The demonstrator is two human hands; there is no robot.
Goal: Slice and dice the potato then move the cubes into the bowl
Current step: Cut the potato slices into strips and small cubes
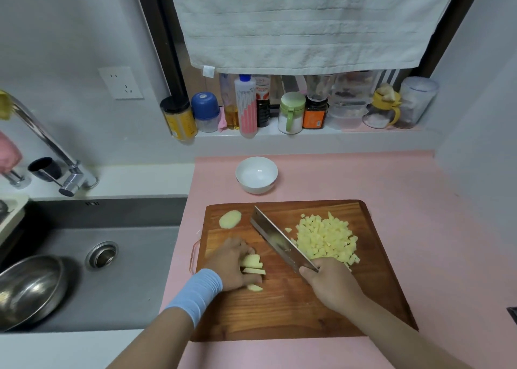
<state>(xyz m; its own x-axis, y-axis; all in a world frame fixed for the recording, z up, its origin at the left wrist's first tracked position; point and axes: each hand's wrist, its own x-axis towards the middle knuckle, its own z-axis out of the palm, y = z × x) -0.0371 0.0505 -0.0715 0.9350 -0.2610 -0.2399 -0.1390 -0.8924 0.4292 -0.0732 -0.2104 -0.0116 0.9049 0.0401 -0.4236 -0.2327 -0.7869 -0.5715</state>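
Potato slices (252,263) lie stacked and fanned on the wooden cutting board (293,310). They sit right against the fingers of the left hand (230,262), which curls over them from the left and pins them to the wood. One small offcut (255,288) sits just below that hand's thumb. A blue wristband (197,293) wraps the left wrist.

To the right of the slices, apart from them, the right hand (331,284) is clamped around the handle of a cleaver (279,241). Its wide blade slants up and to the left across the board; I cannot tell whether its edge touches the wood.

Potato cubes (326,241) are heaped on the right half of the board, just beyond the blade and close to the right hand. A rounded potato end piece (230,219) rests alone near the board's upper left corner.

The white bowl (256,189) stands on the pink counter (419,206) just behind the board, well apart from both hands. A sink (126,256) holding a steel basin (28,287) lies to the left.
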